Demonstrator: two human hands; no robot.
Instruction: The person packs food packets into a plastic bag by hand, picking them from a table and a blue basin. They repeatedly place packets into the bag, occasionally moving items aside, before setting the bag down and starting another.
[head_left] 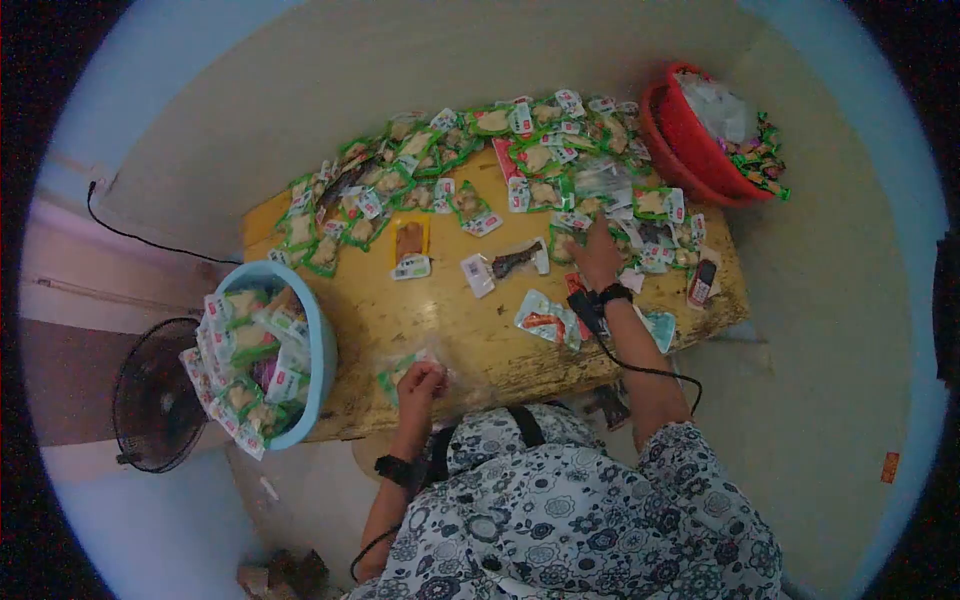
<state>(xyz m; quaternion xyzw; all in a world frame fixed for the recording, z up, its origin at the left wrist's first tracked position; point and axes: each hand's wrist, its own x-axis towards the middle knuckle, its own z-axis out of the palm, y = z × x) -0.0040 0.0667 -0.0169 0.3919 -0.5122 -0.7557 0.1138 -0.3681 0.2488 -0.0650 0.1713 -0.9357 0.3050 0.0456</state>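
Note:
Near the front edge of the table, my left hand point(422, 380) is closed, its fingers pinching a clear plastic bag point(455, 385). A green-and-white snack packet point(395, 372) shows at that bag, beside my fingers. My right hand point(600, 258) reaches out over the right side of the table, its fingertips at a green packet point(590, 206) in the pile. Whether those fingers grip it is too small to tell. Below my right wrist lie a packet with a reddish-brown snack point(545, 322) and a blue-white packet point(660, 328).
Green snack packets point(415, 145) cover the back of the yellow table point(440, 300). A yellow packet point(411, 240) and a dark-snack packet point(517, 258) lie mid-table. A full blue basin point(322, 350) stands left, red basins point(690, 150) back right, a mobile phone point(703, 280) at right.

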